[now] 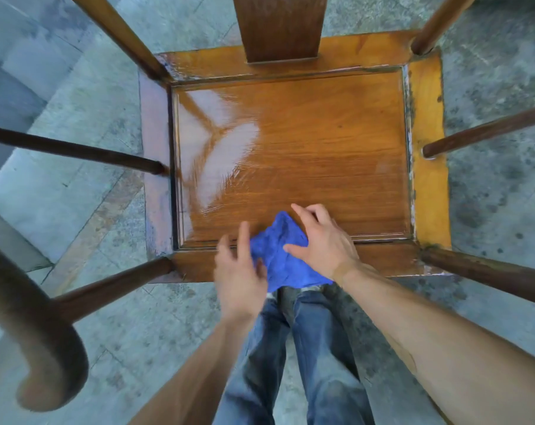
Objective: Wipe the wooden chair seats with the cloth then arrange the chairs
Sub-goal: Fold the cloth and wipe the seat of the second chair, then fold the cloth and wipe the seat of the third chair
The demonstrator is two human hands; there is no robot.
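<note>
A wooden chair seat (306,142) lies straight below me, its panel glossy with a wet streak on the left half. A crumpled blue cloth (283,256) rests on the seat's near edge. My right hand (318,240) presses flat on the cloth's right side, fingers spread. My left hand (240,271) touches the cloth's left edge, fingers loosely curled against it. Both hands look a little blurred.
Dark round chair spindles and armrest posts (76,150) ring the seat on both sides; a curved arm end (36,348) juts at the near left. The back splat (280,26) rises at the far edge. Grey stone floor (76,210) surrounds the chair; my jeans-clad legs (306,348) stand at its front.
</note>
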